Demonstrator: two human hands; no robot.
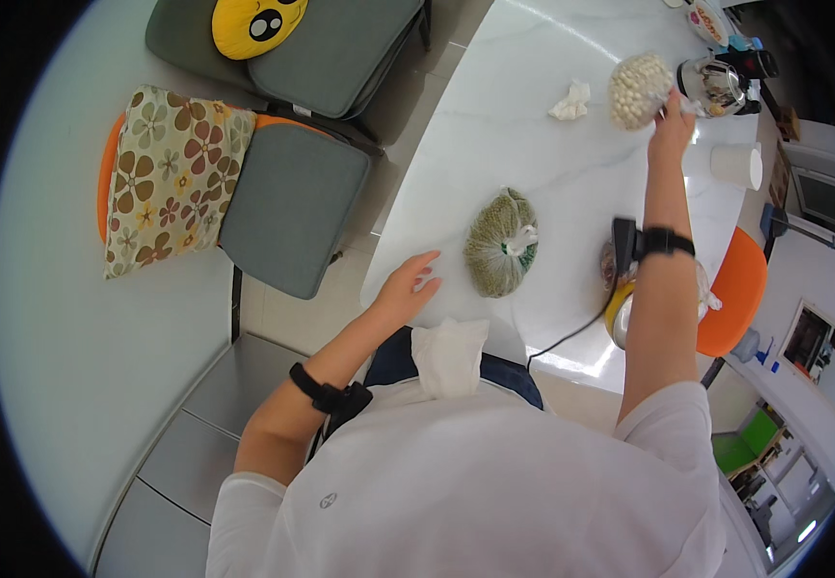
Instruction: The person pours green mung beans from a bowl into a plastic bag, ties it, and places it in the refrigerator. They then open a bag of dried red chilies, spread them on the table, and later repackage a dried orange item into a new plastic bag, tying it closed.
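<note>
My right hand (672, 130) reaches to the far right of the white marble-look table (453, 166). It grips the gathered neck of a clear plastic bag of pale round beans or nuts (638, 90). Whether the bag touches the tabletop I cannot tell. Over the table's near left edge, my left hand (406, 289) is empty with its fingers apart. Just right of it lies a knotted clear bag of small green beans (502, 242). A crumpled white tissue (571, 101) lies left of the pale bag.
Near my right hand stand a shiny metal kettle (710, 85) and a white paper cup (735, 165). A yellow-rimmed container (618, 316) and other bags are partly hidden under my right forearm, with a black cable (569, 336) beside them. Grey-seated chairs (294, 206) line the left; an orange chair (734, 296) is right.
</note>
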